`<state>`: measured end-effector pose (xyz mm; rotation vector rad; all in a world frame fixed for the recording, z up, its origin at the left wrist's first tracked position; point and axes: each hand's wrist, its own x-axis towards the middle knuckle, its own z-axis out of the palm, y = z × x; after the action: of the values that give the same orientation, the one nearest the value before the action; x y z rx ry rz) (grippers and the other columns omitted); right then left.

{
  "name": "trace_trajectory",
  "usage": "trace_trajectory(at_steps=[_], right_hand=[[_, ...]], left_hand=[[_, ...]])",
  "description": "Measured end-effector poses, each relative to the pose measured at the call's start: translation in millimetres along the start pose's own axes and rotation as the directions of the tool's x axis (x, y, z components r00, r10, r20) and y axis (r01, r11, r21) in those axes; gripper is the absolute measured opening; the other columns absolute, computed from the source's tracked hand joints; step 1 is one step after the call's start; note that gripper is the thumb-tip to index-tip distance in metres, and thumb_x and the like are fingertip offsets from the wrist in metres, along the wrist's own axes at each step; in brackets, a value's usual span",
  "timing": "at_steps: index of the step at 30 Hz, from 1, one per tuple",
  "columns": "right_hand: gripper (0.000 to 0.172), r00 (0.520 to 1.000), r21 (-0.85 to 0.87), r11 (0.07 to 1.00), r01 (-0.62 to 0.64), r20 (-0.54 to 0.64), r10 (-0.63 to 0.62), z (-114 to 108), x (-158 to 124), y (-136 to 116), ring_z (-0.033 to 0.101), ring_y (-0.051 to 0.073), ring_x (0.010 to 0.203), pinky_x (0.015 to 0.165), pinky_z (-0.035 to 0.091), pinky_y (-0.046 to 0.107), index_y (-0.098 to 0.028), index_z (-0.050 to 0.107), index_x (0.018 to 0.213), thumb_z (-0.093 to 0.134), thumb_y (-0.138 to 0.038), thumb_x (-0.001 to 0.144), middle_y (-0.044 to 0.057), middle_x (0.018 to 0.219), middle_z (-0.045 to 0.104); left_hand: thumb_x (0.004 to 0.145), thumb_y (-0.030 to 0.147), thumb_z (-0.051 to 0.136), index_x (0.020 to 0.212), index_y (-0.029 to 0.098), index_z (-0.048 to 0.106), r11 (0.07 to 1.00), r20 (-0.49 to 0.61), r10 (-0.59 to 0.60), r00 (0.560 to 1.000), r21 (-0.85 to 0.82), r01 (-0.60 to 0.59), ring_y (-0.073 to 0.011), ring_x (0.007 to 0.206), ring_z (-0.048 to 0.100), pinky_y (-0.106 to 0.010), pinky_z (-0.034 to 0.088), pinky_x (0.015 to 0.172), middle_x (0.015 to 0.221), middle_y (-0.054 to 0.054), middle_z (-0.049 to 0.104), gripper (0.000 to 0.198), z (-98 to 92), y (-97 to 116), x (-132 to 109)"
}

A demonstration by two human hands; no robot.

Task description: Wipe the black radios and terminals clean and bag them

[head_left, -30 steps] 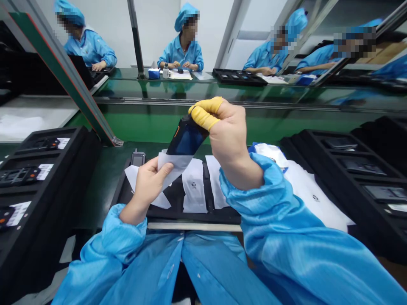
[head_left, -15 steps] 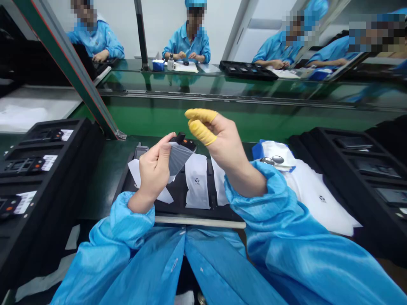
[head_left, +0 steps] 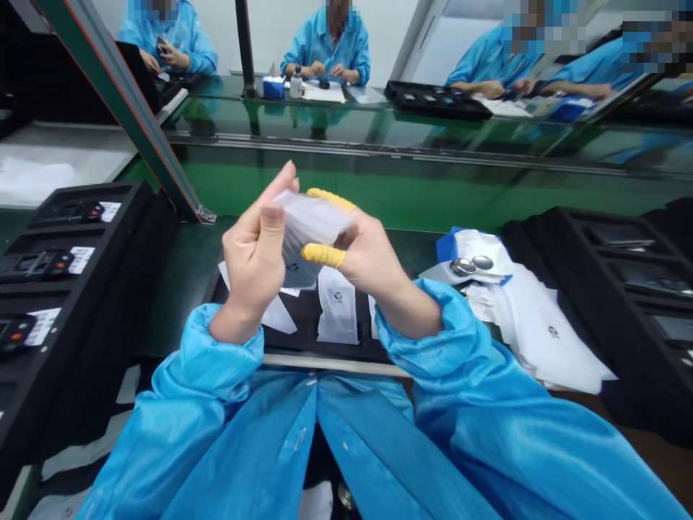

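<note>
A translucent white plastic bag [head_left: 310, 225] with a small printed recycling mark is held up between my two hands, slightly blurred. My left hand [head_left: 254, 253] grips its left side, thumb in front and fingers behind. My right hand [head_left: 373, 253], with yellow finger cots on thumb and index finger, closes around the bag's right side. What lies inside the bag is hidden. Below them, a black tray [head_left: 303, 339] holds another white bag [head_left: 338, 307], standing out against the dark foam, and a loose white sheet [head_left: 279, 315] to its left.
Black foam trays with dark device parts flank me: a left tray [head_left: 135, 209] and a right tray [head_left: 563, 289]. White bags [head_left: 546, 339] are piled at right beside a blue-and-white packet [head_left: 481, 245] with round metal pieces. Co-workers in blue sit beyond the green partition [head_left: 411, 195].
My right hand has come left and down onto the bag. The black device end that stuck out of the bag is now out of sight. The camera view has tilted slightly down.
</note>
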<state>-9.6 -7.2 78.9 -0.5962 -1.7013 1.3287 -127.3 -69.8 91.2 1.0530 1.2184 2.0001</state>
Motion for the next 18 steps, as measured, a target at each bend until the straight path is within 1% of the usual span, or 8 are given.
trace_trajectory(at_steps=[3, 6, 9, 11, 13, 15, 17, 18], right_hand=[[0.048, 0.994, -0.052, 0.995, 0.080, -0.069, -0.083, 5.1, -3.2, -4.8, 0.065, 0.021, 0.102, 0.091, 0.055, 0.040, -0.026, 0.067, 0.102, 0.080, -0.049, 0.062, 0.001, 0.110, 0.070], [0.019, 0.970, -0.132, 0.983, 0.130, -0.186, -0.153, 11.2, -6.3, -7.8, 0.068, 0.017, 0.090, 0.085, 0.056, 0.036, -0.025, 0.069, 0.086, 0.075, -0.037, 0.073, -0.002, 0.094, 0.072], [0.010, 0.901, -0.190, 0.954, 0.233, -0.327, -0.285, 10.8, -4.7, -7.0, 0.068, 0.014, 0.085, 0.085, 0.056, 0.034, -0.025, 0.068, 0.080, 0.074, -0.030, 0.074, -0.006, 0.087, 0.072], [0.014, 0.857, -0.215, 0.937, 0.275, -0.386, -0.341, 6.0, -1.6, -3.4, 0.068, 0.014, 0.086, 0.085, 0.055, 0.034, -0.025, 0.067, 0.082, 0.072, -0.036, 0.075, -0.007, 0.086, 0.071], [0.015, 0.835, -0.185, 0.938, 0.293, -0.430, -0.345, -0.4, 0.9, 3.3, 0.067, 0.013, 0.084, 0.082, 0.055, 0.031, -0.026, 0.068, 0.082, 0.072, -0.038, 0.074, -0.007, 0.084, 0.070], [0.015, 0.827, -0.116, 0.946, 0.302, -0.462, -0.321, -5.6, 1.8, 13.2, 0.066, 0.012, 0.077, 0.074, 0.055, 0.028, -0.027, 0.068, 0.079, 0.076, -0.037, 0.071, -0.006, 0.081, 0.070], [0.017, 0.847, -0.070, 0.962, 0.262, -0.460, -0.265, -7.7, 1.0, 24.8, 0.064, 0.012, 0.075, 0.071, 0.054, 0.027, -0.028, 0.068, 0.078, 0.078, -0.038, 0.069, -0.004, 0.081, 0.070], [0.019, 0.865, -0.065, 0.972, 0.225, -0.445, -0.230, -7.2, 0.3, 30.3, 0.064, 0.012, 0.077, 0.073, 0.054, 0.028, -0.028, 0.067, 0.079, 0.077, -0.041, 0.070, -0.004, 0.082, 0.070]], left_hand=[[0.082, 0.055, 0.061, 0.106, 0.023, 0.069, 0.999, 0.038, 0.005, 0.999, 0.039, -0.007, -0.0306, 0.125, 0.054, -0.038, 0.052, 0.093, 0.118, -0.002, 0.067, 0.041, 2.7, 3.7, -1.4], [0.080, 0.062, 0.058, 0.112, 0.023, 0.065, 0.990, 0.102, 0.077, 0.992, 0.110, -0.088, -0.0286, 0.124, 0.054, -0.038, 0.049, 0.097, 0.123, -0.002, 0.065, 0.050, -6.1, -2.5, 0.1], [0.075, 0.067, 0.061, 0.123, 0.023, 0.055, 0.947, 0.110, 0.201, 0.974, 0.233, -0.221, -0.0253, 0.120, 0.056, -0.037, 0.048, 0.098, 0.128, -0.005, 0.060, 0.065, -35.3, -17.9, 3.1], [0.075, 0.065, 0.063, 0.123, 0.021, 0.050, 0.877, 0.031, 0.233, 0.972, 0.425, -0.224, -0.0209, 0.109, 0.062, -0.034, 0.050, 0.092, 0.121, -0.008, 0.062, 0.066, -64.5, -31.0, 2.0], [0.077, 0.057, 0.064, 0.111, 0.019, 0.053, 0.723, -0.108, 0.159, 0.981, 0.690, -0.041, -0.0183, 0.090, 0.066, -0.032, 0.052, 0.082, 0.103, -0.006, 0.066, 0.052, -95.1, -43.3, -3.1], [0.078, 0.051, 0.062, 0.094, 0.018, 0.057, 0.444, -0.184, -0.030, 0.982, 0.878, 0.178, -0.0214, 0.080, 0.066, -0.034, 0.051, 0.075, 0.085, -0.005, 0.066, 0.037, -120.2, -52.7, -10.6], [0.079, 0.052, 0.056, 0.078, 0.020, 0.058, 0.168, -0.194, -0.272, 0.943, 0.955, 0.245, -0.0274, 0.079, 0.066, -0.037, 0.049, 0.073, 0.073, -0.007, 0.066, 0.033, -134.2, -59.7, -17.4], [0.080, 0.055, 0.053, 0.071, 0.021, 0.058, 0.079, -0.182, -0.371, 0.910, 0.971, 0.227, -0.0304, 0.081, 0.066, -0.038, 0.048, 0.073, 0.071, -0.009, 0.066, 0.036, -136.7, -62.9, -19.7]])
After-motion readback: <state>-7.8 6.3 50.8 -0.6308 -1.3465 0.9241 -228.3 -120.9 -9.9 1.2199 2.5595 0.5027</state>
